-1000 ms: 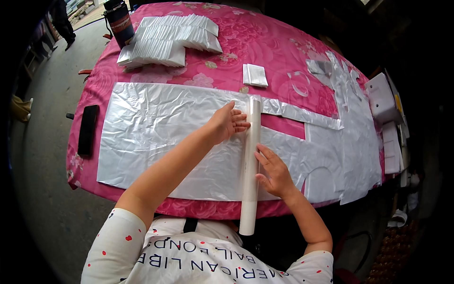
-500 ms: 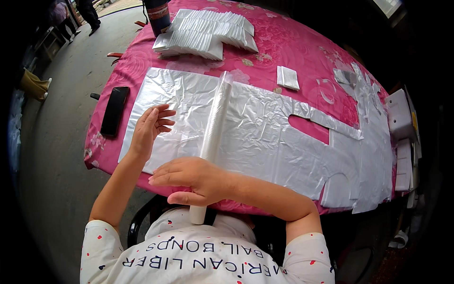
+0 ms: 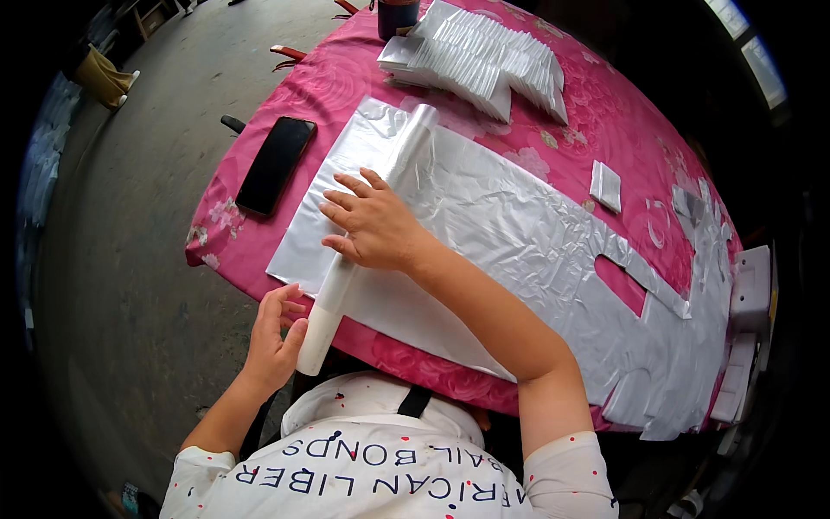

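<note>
A white tube [image 3: 320,336] lies slantwise across a silvery plastic bag [image 3: 497,208] with cut-out handles, spread flat on the table. Film covers the tube's far part, and its bare near end juts past the table edge. My right hand [image 3: 372,223] rests on the tube's middle, palm down and fingers spread. Beside the near end is my left hand [image 3: 278,342], open with fingers loosely curved; whether it touches the tube I cannot tell. More of the bag's flat plastic [image 3: 354,143] shows left of the tube.
A black phone [image 3: 277,166] lies on the pink flowered tablecloth [image 3: 226,186] at left. Folded plastic packets [image 3: 484,60] are stacked at the back beside a dark cup [image 3: 398,17]. One small packet [image 3: 606,186] sits at right. White boxes [image 3: 749,285] stand beyond the right edge.
My right hand has moved away from me onto the tube's middle and spread its fingers. My left hand has come back to the near end. The tube now lies further left on the plastic.
</note>
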`<action>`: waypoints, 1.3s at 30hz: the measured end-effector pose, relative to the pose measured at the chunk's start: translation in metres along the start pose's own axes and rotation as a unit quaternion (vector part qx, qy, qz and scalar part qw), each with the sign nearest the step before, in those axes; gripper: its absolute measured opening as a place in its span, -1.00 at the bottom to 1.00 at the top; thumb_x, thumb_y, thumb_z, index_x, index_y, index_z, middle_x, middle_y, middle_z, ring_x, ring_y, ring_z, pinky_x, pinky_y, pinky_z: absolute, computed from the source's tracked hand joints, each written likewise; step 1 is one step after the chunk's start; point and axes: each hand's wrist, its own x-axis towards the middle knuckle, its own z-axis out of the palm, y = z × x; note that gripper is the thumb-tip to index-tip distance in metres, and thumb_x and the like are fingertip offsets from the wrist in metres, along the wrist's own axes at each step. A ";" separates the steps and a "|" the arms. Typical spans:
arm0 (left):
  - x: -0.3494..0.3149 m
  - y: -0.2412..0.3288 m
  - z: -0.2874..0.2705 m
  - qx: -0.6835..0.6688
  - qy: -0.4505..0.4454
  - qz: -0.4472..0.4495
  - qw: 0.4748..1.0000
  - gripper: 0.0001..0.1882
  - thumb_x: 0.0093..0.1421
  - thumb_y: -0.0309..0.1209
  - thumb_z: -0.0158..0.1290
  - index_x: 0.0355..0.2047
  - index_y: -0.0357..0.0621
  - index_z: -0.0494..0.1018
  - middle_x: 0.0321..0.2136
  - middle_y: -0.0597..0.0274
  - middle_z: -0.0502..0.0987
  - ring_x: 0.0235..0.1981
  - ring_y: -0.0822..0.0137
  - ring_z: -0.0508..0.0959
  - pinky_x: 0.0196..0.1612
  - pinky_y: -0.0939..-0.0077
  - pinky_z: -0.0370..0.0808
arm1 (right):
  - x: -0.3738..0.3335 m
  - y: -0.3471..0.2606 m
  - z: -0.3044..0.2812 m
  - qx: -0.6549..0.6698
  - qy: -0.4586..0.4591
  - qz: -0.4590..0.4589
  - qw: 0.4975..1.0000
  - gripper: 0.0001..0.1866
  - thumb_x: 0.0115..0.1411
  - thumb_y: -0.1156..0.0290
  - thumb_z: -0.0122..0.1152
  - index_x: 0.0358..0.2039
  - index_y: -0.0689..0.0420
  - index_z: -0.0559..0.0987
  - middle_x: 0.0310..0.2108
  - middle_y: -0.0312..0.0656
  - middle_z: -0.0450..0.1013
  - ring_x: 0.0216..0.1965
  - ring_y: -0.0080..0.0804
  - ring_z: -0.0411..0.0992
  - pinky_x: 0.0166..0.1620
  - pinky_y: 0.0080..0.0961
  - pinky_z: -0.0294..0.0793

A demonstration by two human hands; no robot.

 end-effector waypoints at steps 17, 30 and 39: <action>0.011 0.023 0.029 -0.571 -0.387 -0.193 0.698 -0.14 -0.13 -0.13 0.21 0.13 -0.31 0.15 -0.15 -0.07 0.44 -0.31 0.29 0.53 -0.28 0.43 0.51 | -0.033 -0.039 -0.032 0.878 0.294 0.093 0.366 -0.30 0.02 0.25 0.22 0.11 0.22 0.14 -0.28 -0.16 0.37 -0.32 -0.43 0.40 -0.17 -0.44 0.47; 0.036 0.058 0.104 -0.129 -0.181 -0.022 0.975 -0.39 0.17 -0.01 0.00 0.04 -0.26 0.24 -0.27 0.17 0.43 -0.30 0.48 0.39 -0.22 0.56 0.38 | -0.106 -0.052 -0.056 0.605 0.482 0.283 0.567 -0.49 0.05 0.41 0.25 -0.05 0.28 0.24 -0.37 -0.19 0.38 -0.38 -0.48 0.43 -0.26 -0.49 0.46; 0.014 0.032 0.064 -0.187 -0.461 -0.281 0.821 -0.33 0.07 0.15 0.00 -0.09 -0.23 0.32 -0.51 0.16 0.45 -0.56 0.42 0.47 -0.48 0.58 0.43 | -0.202 0.017 -0.056 0.663 0.469 0.323 0.486 -0.41 0.07 0.28 0.25 0.02 0.26 0.23 -0.24 -0.03 0.40 -0.20 -0.29 0.45 -0.12 -0.41 0.48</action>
